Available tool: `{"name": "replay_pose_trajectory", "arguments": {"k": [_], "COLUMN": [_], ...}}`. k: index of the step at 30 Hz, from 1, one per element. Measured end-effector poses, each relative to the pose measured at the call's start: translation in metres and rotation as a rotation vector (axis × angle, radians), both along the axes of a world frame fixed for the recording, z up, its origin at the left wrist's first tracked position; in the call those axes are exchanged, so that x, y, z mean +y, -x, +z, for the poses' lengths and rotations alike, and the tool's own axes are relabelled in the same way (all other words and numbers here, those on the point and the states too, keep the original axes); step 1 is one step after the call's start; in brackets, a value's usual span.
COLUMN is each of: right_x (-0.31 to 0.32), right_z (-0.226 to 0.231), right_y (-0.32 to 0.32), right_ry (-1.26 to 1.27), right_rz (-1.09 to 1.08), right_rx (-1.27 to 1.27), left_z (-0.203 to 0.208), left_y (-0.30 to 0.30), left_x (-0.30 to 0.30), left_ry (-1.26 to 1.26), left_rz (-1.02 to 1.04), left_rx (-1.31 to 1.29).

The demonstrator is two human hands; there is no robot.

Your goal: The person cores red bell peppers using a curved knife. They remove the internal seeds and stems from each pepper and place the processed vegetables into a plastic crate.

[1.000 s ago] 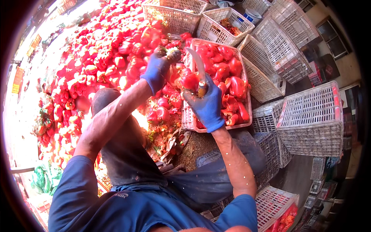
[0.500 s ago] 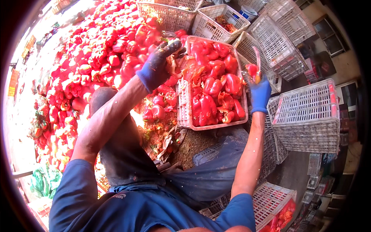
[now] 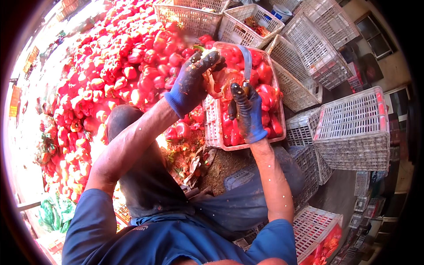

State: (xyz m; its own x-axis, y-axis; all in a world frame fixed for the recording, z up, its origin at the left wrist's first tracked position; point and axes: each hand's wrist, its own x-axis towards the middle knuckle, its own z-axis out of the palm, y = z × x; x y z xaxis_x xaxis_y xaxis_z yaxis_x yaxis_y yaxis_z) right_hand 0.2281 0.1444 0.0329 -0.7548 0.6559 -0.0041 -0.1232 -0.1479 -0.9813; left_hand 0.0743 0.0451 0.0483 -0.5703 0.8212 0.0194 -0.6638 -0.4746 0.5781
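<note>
My left hand (image 3: 191,84), in a blue and black glove, is closed round a cut red pepper (image 3: 213,85) at the left side of a pale plastic crate (image 3: 211,121). A pale, ragged part of the pepper hangs below the fingers; the glove hides much of the rest. In my right hand (image 3: 248,115), gloved likewise, is a knife (image 3: 246,62) with a curved blade pointing away from me, the thumb up along its handle. That hand is over the crate, close to the pepper. Cut red peppers (image 3: 267,95) fill the crate.
A large heap of red peppers (image 3: 101,84) spreads at the left. Plastic crates (image 3: 351,119) stand stacked on the right, and others (image 3: 247,33) stand behind the filled crate. Pepper scraps (image 3: 181,154) litter the ground by my knees. A crate (image 3: 316,227) with red peppers stands at lower right.
My right hand has swung left from the crate's right edge to over the peppers, with the knife; the red piece seen by the blade is gone from there. My left hand has shifted slightly right.
</note>
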Motion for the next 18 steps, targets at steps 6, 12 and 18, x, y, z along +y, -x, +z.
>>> {"name": "replay_pose_trajectory", "arguments": {"k": [6,12,18], "right_x": [-0.008,0.039,0.112], "right_z": [-0.012,-0.002,0.039], "right_y": [0.013,-0.008,-0.060], "right_ry": [0.220,-0.486,-1.139], "right_rz": [-0.147,-0.313,-0.606], "right_rx": [-0.001,-0.023,-0.460], "left_z": [-0.005,0.004,0.001], "left_y": [-0.017,-0.003,0.080], "left_x": [0.005,0.009,-0.010], "left_ry": [0.003,0.245,0.138], "left_rz": [-0.016,0.292,0.374], "left_rx": [0.041,0.376,0.256]}}
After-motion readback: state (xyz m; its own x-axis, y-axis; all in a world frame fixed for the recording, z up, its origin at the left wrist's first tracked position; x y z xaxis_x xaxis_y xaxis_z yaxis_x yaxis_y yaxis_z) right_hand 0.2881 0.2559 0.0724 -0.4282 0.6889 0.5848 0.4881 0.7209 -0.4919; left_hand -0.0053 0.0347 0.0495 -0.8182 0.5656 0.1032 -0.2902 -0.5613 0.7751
